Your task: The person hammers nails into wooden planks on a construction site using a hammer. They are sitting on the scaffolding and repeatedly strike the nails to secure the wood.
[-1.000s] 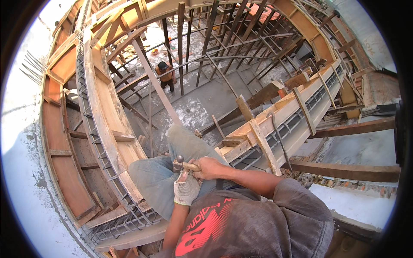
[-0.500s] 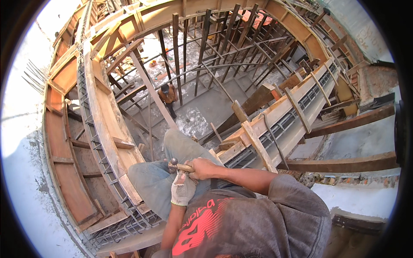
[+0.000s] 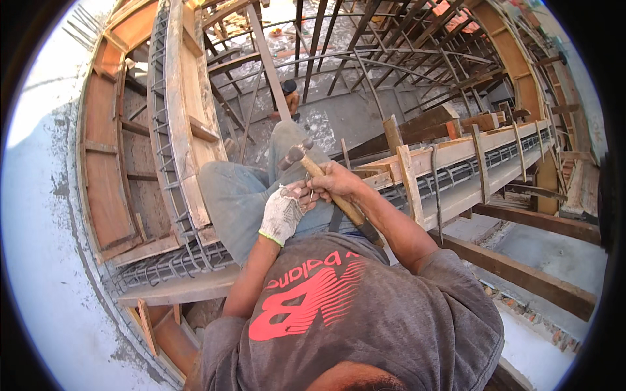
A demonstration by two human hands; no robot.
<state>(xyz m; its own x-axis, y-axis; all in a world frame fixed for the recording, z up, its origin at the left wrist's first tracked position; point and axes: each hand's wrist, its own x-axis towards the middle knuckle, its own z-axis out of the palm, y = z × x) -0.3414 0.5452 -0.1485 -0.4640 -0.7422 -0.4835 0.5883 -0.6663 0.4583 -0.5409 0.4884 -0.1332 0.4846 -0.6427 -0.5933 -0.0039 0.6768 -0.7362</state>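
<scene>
My right hand [image 3: 340, 180] is closed around the wooden handle of a hammer [image 3: 353, 214]. The hammer slants over my lap, its metal head up and to the left, the dark end of its handle beside my shirt. My left hand [image 3: 281, 210], in a white knitted glove with bare fingertips, meets the right one just below the hammer head. Its fingers are pinched together at a thin metal piece, perhaps a nail [image 3: 310, 189], partly hidden by the fingers. Both hands are above my bent legs in grey-blue trousers [image 3: 236, 189].
Curved timber formwork [image 3: 186, 124] with a reinforcing-bar cage [image 3: 160, 130] runs along the left. Another bar-filled beam form [image 3: 450, 159] extends right, with upright wooden battens. Far below, among timber props [image 3: 315, 39], is a person [image 3: 291, 99]. A bent bar [image 3: 436, 189] hangs at the right form.
The hammer has turned from lying across the gloved hand to slanting along my right hand. My hands show farther right and higher, while the whole view has shifted. The person below is lower.
</scene>
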